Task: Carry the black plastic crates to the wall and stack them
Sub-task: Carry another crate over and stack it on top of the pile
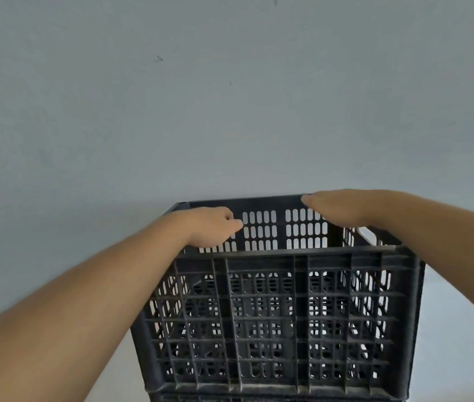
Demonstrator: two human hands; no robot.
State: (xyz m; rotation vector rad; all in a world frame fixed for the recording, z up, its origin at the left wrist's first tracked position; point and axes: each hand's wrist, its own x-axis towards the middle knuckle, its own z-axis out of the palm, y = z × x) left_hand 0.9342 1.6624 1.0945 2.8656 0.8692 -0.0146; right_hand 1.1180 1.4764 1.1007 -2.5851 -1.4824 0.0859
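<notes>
Stiffness and low weight are suggested by the ribbed lattice walls of the black slotted plastic crate (273, 314), seen at 5 o'clock, set against the pale grey-blue wall (230, 111) atop a second black crate (276, 398). Its 9 o'clock rim is gripped by the curled left hand (209, 226); the right hand (340, 207) is laid flat, fingers straight, at the 1 o'clock corner. The thick rim is judged the safest hold.

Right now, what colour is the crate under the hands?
The crate is black, with slotted grid walls, seen clearly in the head view.
</notes>
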